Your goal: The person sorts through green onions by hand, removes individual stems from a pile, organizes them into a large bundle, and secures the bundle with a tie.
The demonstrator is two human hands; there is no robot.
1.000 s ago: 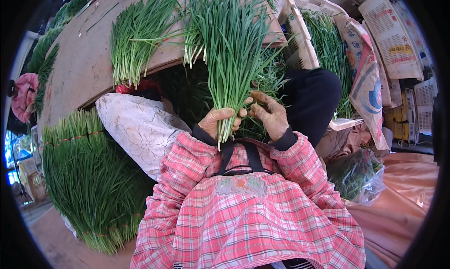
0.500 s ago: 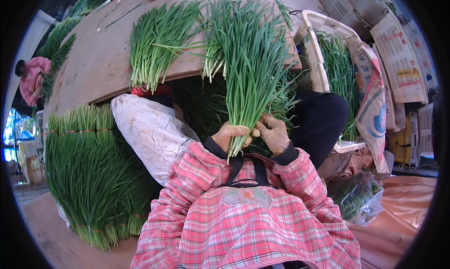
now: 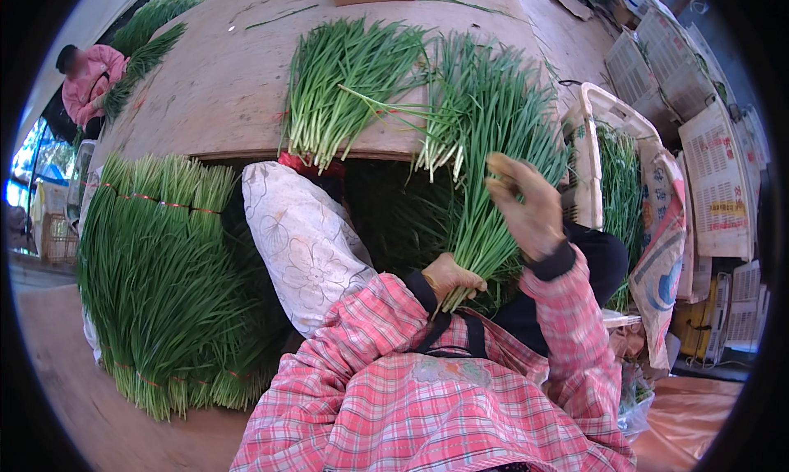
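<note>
1. One view only, the head camera looking down. Left hand (image 3: 450, 276) is closed in a fist around the stem end of a bunch of green chives (image 3: 493, 168), low and close to the body; the leaves fan up and away from those fingers toward the wooden board (image 3: 222, 85).
2. Right hand (image 3: 526, 205) is raised beside the bunch, above and right of the left fist. Its fingers (image 3: 503, 166) are loosely curled and partly spread, lying against the leaves on their right side and pinching nothing that I can make out.
3. Judgement on the step: the bunch looks to be getting combed or evened. It would go best with the left grip kept firm at the stems while the right fingers rake lightly along the leaves, so none snap.
4. Beyond the fingertips, a second loose pile of chives (image 3: 345, 85) lies on the board.
5. Left of the fist: a pale flowered cloth (image 3: 304, 242), then tied bundles (image 3: 156, 283) stacked together.
6. Right of the raised hand: a white crate (image 3: 588, 168) with more greens.
</note>
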